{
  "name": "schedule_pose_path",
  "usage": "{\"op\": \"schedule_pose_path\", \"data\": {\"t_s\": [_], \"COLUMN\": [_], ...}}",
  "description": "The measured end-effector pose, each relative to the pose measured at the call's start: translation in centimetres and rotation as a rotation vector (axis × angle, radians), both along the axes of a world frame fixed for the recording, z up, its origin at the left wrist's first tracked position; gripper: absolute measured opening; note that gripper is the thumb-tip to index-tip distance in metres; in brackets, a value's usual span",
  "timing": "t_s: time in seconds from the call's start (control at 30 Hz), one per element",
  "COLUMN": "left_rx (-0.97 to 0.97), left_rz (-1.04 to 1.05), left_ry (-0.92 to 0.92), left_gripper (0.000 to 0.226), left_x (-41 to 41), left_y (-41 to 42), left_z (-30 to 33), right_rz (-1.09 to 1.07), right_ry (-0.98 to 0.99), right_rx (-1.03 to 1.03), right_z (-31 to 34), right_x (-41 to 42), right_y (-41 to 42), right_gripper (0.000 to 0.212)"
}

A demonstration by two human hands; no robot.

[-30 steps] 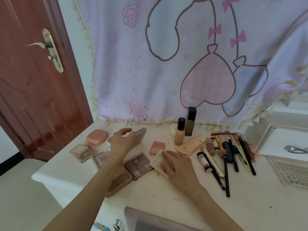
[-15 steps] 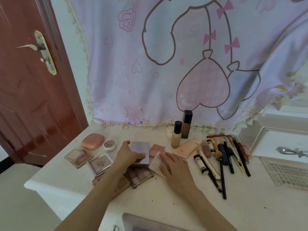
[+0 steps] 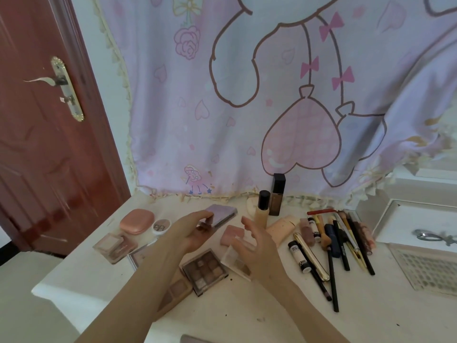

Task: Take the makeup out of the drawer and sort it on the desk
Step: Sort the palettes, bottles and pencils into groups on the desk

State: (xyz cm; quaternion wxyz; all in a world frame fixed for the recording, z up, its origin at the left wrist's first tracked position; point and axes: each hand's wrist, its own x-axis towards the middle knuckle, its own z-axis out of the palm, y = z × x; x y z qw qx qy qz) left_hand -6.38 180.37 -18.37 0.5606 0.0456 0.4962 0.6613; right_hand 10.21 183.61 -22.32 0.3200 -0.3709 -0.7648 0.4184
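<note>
"PIPL" reads on the round white jar lid [image 3: 161, 225]

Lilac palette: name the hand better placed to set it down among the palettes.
Left. The left hand already holds the lilac palette lifted above the palettes; the right hand is open, holding nothing, over the clear case.

— Where is there room on the bench [image 3: 247, 315]?

— Along the near edge, in front of the palettes [image 3: 205, 271], and between them and the pencils [image 3: 331, 258] on the right.

— What blocks the back?

— Two upright bottles [image 3: 269, 204] just before the hanging cloth [image 3: 247, 107]. Left, the pink compact [image 3: 136, 221] and small cases [image 3: 115, 246] crowd the corner; right, a white tray [image 3: 420, 216] and grille [image 3: 425, 268].
</note>
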Motion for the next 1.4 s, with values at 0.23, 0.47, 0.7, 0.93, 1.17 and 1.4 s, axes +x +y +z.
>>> {"op": "schedule_pose_path", "data": {"t_s": [0.23,0.47,0.7,0.93,1.17,1.4], "left_rx": [-0.078,-0.016,0.092,0.133,0.32,0.361], "left_rz": [-0.128,-0.086,-0.081,-0.288,-0.437,-0.418], "left_ry": [0.091,0.124,0.342,1.516,1.483,1.555], "left_gripper": [0.015,0.01,0.021,0.025,0.033,0.033], "left_x": [1.6,0.9,-0.2,-1.0,0.0,-0.1], "left_y": [-0.1,-0.9,-2.0,-2.5,-3.4,-3.5], "left_z": [2.7,4.7,4.6,2.9,3.7,3.9], "right_rz": [-0.049,-0.108,-0.083,-0.086,-0.044,-0.043], "right_ry": [0.279,0.486,0.488,0.511,0.555,0.602], "right_rx": [-0.054,-0.093,-0.228,-0.286,-0.323,-0.347], "right_z": [3.4,5.8,5.9,4.8,4.9,4.6], "right_x": [-2.9,-4.6,-4.1,-3.4,-2.6,-2.4], "right_y": [0.8,0.0,0.4,0.1,-0.2,-0.4], "right_gripper": [0.068,0.078,0.07,0.061,0.052,0.053]}}
